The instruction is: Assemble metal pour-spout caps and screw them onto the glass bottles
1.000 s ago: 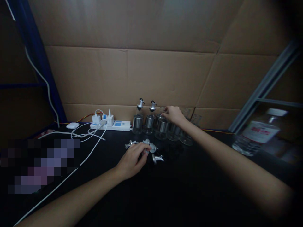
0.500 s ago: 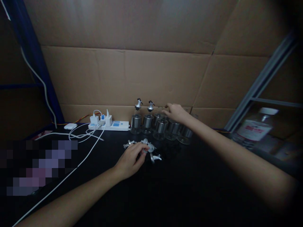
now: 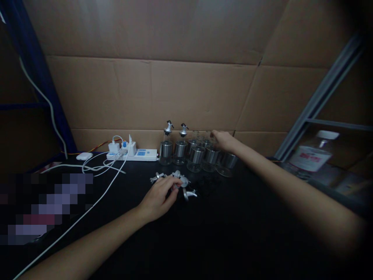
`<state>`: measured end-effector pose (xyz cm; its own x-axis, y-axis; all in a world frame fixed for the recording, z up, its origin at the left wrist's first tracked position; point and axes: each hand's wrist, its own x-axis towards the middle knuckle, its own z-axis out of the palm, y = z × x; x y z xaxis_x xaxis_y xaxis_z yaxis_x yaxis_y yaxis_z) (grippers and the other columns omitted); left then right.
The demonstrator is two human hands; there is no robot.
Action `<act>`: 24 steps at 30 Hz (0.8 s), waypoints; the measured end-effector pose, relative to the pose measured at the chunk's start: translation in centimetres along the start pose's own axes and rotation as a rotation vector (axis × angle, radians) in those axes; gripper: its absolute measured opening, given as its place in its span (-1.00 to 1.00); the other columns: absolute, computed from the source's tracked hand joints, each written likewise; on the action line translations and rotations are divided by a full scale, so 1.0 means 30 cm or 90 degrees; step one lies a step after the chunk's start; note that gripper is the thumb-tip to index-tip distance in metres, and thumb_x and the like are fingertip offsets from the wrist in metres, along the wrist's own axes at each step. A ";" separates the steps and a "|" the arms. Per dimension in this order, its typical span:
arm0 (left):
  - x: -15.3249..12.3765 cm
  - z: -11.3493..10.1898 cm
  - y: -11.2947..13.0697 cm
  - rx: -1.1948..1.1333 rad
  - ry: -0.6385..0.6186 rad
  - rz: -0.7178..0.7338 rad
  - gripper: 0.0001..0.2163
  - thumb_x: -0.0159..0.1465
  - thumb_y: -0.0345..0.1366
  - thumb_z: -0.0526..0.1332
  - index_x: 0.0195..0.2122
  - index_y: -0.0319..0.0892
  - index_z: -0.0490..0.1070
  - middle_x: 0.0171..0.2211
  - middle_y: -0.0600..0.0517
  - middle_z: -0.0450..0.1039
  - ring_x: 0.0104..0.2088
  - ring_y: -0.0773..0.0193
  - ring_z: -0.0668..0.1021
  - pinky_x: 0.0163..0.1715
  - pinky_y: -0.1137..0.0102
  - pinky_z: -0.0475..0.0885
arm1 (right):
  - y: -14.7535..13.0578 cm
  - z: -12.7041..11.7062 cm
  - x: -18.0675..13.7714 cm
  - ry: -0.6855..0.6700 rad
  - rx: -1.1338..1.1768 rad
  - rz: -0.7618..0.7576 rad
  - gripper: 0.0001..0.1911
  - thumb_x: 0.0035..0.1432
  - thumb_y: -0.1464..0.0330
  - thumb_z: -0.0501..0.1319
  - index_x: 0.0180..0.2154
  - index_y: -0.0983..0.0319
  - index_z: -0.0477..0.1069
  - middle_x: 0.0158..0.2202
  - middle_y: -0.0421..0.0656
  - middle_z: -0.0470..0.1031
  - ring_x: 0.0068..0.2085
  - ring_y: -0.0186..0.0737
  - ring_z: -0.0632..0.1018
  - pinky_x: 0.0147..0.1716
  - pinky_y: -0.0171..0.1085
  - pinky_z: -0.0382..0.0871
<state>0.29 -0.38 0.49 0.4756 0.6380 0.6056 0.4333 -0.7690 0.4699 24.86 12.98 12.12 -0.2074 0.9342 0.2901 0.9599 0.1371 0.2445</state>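
My left hand (image 3: 159, 194) rests low over a small cluster of silver pour spouts (image 3: 184, 181) on the black table. Its thumb and fingers are pinched together on one of them, mostly hidden by the fingertips. Another pour spout (image 3: 190, 193) lies just right of the fingers, and one more (image 3: 157, 177) lies behind the hand. My right hand (image 3: 225, 140) reaches to the back, its fingers curled down at the neck of a glass bottle (image 3: 211, 154) with a steel band. The hand partly covers the rightmost bottle (image 3: 227, 161). Two bottles (image 3: 166, 149) on the left carry spouts.
A white power strip (image 3: 145, 154) with plugged chargers and trailing white cables (image 3: 107, 186) lies left of the bottles. Cardboard (image 3: 189, 93) walls the back. A large clear jug (image 3: 313, 155) with a white cap stands at the right. A blurred-out patch covers the left side.
My right hand has gone from spread fingers above the bottles to fingers curled at a bottle neck. My left hand stays at the spouts. The view has shifted slightly.
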 end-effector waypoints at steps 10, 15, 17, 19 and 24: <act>-0.002 0.004 -0.005 -0.001 -0.009 -0.007 -0.82 0.20 -0.42 -0.02 -0.18 -0.17 0.23 -0.31 0.01 0.34 -0.30 0.29 0.39 -0.27 0.36 0.28 | 0.017 0.020 -0.021 0.035 0.016 -0.036 -0.53 -0.10 0.47 0.13 -0.06 0.32 0.17 -0.19 0.05 0.36 -0.16 -0.09 0.40 -0.26 -0.27 0.25; -0.002 0.003 -0.005 0.001 -0.010 -0.011 -0.82 0.19 -0.43 -0.02 -0.18 -0.16 0.23 -0.31 0.01 0.34 -0.30 0.29 0.39 -0.27 0.37 0.27 | 0.059 -0.029 -0.097 0.081 -0.044 0.014 -0.46 -0.11 0.32 0.20 -0.05 0.33 0.17 -0.17 0.16 0.29 -0.14 0.06 0.35 -0.28 -0.17 0.23; -0.003 0.003 -0.003 0.001 -0.008 -0.012 -0.81 0.19 -0.43 -0.02 -0.18 -0.16 0.23 -0.31 0.02 0.34 -0.30 0.29 0.39 -0.27 0.37 0.27 | 0.086 -0.050 -0.129 0.135 -0.077 0.064 -0.47 -0.07 0.25 0.16 -0.06 0.35 0.17 -0.14 0.20 0.26 -0.08 0.13 0.30 -0.27 -0.12 0.21; -0.003 0.003 -0.001 0.001 -0.008 -0.013 -0.81 0.19 -0.43 -0.02 -0.18 -0.16 0.23 -0.31 0.02 0.34 -0.30 0.29 0.38 -0.27 0.37 0.27 | 0.119 -0.053 -0.151 0.178 -0.050 0.142 -0.38 -0.05 0.12 0.10 -0.03 0.40 0.13 -0.11 0.25 0.23 -0.05 0.18 0.27 -0.27 -0.10 0.21; -0.003 0.005 -0.001 0.004 -0.010 -0.006 -0.82 0.19 -0.43 -0.03 -0.19 -0.16 0.23 -0.31 0.02 0.34 -0.29 0.29 0.38 -0.27 0.37 0.27 | 0.208 0.068 -0.187 0.060 0.198 0.297 -0.20 -0.26 0.02 0.20 -0.06 0.43 0.16 -0.16 0.19 0.32 -0.16 0.08 0.40 -0.31 -0.15 0.31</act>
<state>0.35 -0.40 0.33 0.4836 0.6456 0.5910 0.4420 -0.7629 0.4718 32.41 9.26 10.13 0.2492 0.8877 0.3871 0.9613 -0.1785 -0.2097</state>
